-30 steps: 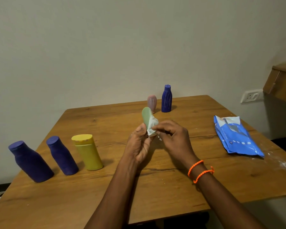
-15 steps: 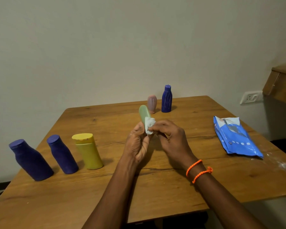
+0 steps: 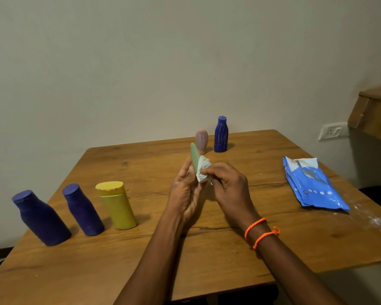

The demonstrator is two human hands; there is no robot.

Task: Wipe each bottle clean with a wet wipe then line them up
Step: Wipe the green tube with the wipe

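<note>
Mid-wipe over the worktop: we hold a slim green bottle upright in our left hand, fingers curled round its lower part, its long axis pointing up and slightly away from us. Our right hand pinches a crumpled wet wipe against the bottle's right flank, so the two hands sit close together with bottle and wipe between them. To the left of the left hand stand a yellow bottle and two dark blue bottles in a row; the left hand is nearer that row, so setting down likely falls to it. Beyond the hands wait a pink bottle and a blue bottle, apparently unwiped. A blue wipes pack lies right of the right hand.
</note>
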